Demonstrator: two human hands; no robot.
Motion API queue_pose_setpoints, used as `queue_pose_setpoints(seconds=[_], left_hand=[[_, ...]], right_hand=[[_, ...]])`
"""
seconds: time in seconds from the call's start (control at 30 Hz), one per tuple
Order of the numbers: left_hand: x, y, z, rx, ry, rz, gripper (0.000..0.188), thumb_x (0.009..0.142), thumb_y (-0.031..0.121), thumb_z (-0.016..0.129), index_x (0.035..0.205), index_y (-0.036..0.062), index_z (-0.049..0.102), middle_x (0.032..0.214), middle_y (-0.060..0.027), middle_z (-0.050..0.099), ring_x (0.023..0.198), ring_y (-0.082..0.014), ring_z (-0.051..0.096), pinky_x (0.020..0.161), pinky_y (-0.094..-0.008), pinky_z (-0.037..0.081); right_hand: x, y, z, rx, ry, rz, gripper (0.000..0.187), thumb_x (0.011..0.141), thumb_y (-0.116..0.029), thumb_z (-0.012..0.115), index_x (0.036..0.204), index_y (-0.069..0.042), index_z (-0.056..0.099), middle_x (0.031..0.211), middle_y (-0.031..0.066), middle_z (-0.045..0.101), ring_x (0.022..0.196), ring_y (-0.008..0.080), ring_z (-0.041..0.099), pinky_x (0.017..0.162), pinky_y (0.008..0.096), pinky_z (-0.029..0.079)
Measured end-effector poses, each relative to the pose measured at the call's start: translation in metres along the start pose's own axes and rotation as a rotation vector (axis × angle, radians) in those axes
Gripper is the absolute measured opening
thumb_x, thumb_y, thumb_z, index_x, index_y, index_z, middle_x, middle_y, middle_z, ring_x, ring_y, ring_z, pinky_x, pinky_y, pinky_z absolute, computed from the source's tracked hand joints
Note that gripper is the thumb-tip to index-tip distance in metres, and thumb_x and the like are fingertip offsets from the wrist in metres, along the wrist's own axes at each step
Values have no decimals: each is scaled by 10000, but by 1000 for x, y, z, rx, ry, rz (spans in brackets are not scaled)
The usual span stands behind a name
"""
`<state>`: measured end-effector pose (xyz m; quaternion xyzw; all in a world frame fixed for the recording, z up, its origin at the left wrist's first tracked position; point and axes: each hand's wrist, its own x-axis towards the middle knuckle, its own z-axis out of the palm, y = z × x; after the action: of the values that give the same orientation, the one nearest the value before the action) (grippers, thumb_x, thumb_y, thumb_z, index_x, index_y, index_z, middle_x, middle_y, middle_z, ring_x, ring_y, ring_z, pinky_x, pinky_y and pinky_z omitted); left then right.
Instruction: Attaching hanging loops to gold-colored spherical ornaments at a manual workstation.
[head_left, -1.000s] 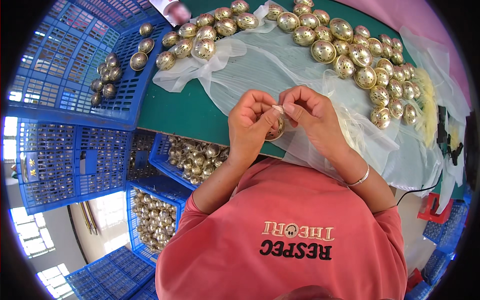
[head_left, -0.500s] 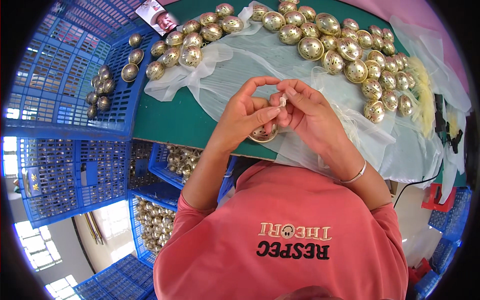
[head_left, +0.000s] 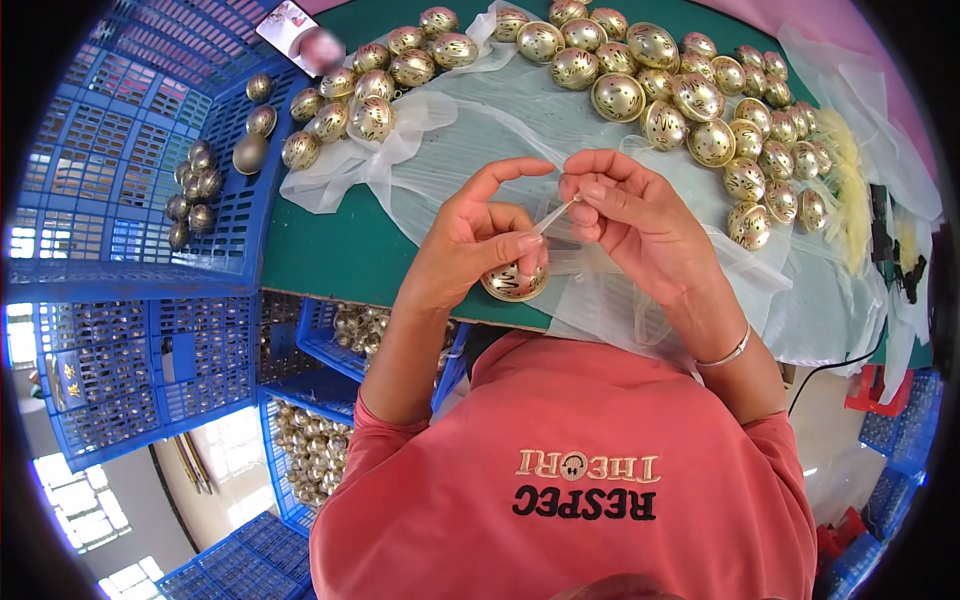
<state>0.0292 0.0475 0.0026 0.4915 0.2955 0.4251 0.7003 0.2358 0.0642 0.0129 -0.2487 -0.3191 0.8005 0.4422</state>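
A thin whitish ribbon (head_left: 553, 218) is stretched between my two hands above the table's near edge. My left hand (head_left: 470, 240) pinches its lower end between thumb and fingers, with the index finger arched away. The other end is in the closed fingertips of my right hand (head_left: 635, 215), where a small knot or loop seems to sit. Just under my left fingers lies a gold ball ornament (head_left: 512, 284) with dark wavy marks, partly hidden by them. Whether the ribbon is fixed to this ball, I cannot tell.
Many gold balls (head_left: 700, 97) cover the far right of the green table (head_left: 345, 245), over sheer white cloth (head_left: 480, 125). More stand far left beside a phone (head_left: 300, 38). Blue crates (head_left: 130, 255) flank the left; yellow strands (head_left: 845, 190) hang at right.
My hands have drawn apart, the left one moving left and slightly down. The ribbon, bunched between the fingers before, is now pulled out straight. More of the ball below shows.
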Motion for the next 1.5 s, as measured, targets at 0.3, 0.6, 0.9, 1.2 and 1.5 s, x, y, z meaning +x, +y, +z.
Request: queue_pose_setpoints(seconds=[0.3, 0.6, 0.9, 1.2, 1.5], left_hand=[[-10, -6, 20, -565, -222, 35, 173, 948, 116, 562, 1070, 7, 617, 657, -95, 603, 683, -254, 622, 763, -449, 503], [-48, -26, 50, -506, -208, -80, 227, 961, 206, 571, 1031, 1, 641, 777, -104, 643, 787, -223, 638, 749, -363, 513], [-140, -42, -16, -18, 78, 419, 227, 935, 45, 503, 1026, -119, 632, 802, -193, 671, 715, -238, 653, 657, -329, 523], [-256, -187, -168, 724, 857, -135, 193, 917, 58, 529, 969, 6, 707, 845, -63, 717, 744, -103, 645, 653, -266, 493], [-216, -70, -95, 790, 971, -189, 192, 887, 66, 582, 1019, -17, 695, 829, -90, 695, 712, -126, 622, 658, -253, 488]], right_hand=[[-6, -17, 27, -364, 170, -163, 100, 897, -41, 636, 986, 2, 650, 853, 76, 666, 661, 97, 604, 593, 219, 497], [-5, 6, 28, -1077, 220, -628, 119, 864, 19, 637, 962, -22, 692, 753, 27, 660, 657, 78, 593, 570, 211, 472], [2, 14, 12, -1190, 123, -271, 124, 869, -25, 622, 981, -5, 674, 755, 47, 639, 657, 79, 578, 602, 228, 473], [10, 63, 14, -1818, -286, -687, 162, 694, 0, 711, 841, -20, 647, 927, 73, 588, 882, 275, 555, 754, 343, 464], [22, 42, 25, -1488, -233, -413, 95, 762, -18, 679, 776, -1, 587, 795, 68, 607, 828, 212, 551, 740, 334, 452]])
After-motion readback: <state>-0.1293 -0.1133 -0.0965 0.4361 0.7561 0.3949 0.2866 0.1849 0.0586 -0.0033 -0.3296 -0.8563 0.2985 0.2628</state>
